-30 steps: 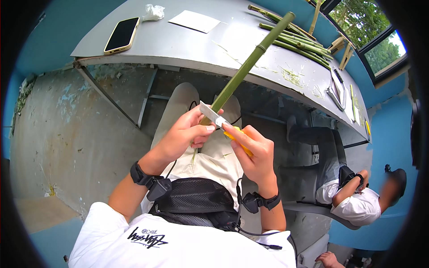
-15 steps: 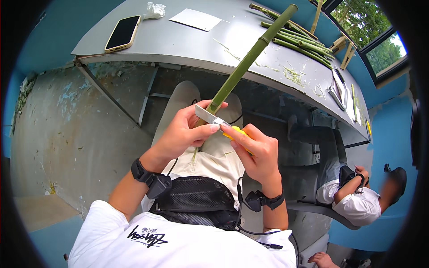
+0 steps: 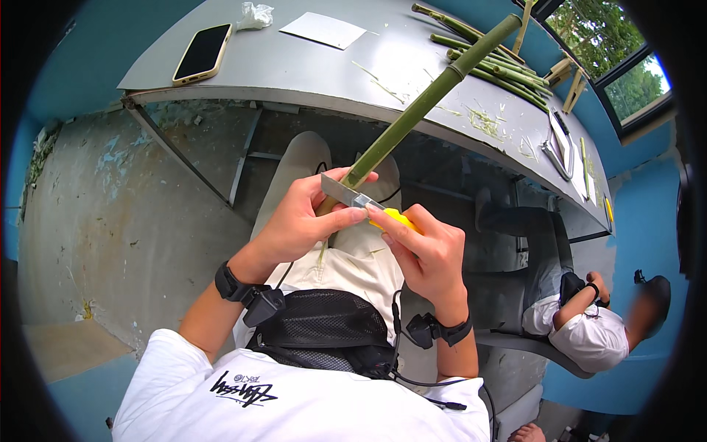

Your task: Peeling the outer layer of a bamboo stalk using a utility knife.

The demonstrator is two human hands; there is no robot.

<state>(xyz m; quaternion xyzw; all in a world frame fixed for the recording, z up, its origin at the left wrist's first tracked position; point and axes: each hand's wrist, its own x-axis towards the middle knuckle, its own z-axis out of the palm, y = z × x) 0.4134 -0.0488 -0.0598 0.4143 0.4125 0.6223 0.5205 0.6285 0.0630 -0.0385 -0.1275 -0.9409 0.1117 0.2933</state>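
A long green bamboo stalk (image 3: 420,107) slants from my lap up and right over the table edge. Around its lower end my left hand (image 3: 305,214) is wrapped, thumb toward me. My right hand (image 3: 427,250) grips a yellow utility knife (image 3: 394,219), with the index finger stretched along its front. The knife's metal blade (image 3: 340,192) lies across the stalk near my left fingers. My left thumb is close to the base of the blade, and whether it presses there I cannot tell. The palm side of the left hand is hidden.
On the grey table (image 3: 269,70) lie a phone (image 3: 202,51), a crumpled plastic bag (image 3: 255,16), white paper (image 3: 322,30), bamboo shavings (image 3: 486,124) and several bamboo stalks (image 3: 508,74). A hacksaw-like frame (image 3: 557,158) rests at the right. Another person (image 3: 589,331) sits to my right.
The bamboo stalk's far end has swung right and slightly down. My right hand and the knife have shifted slightly right; the left hand keeps its hold.
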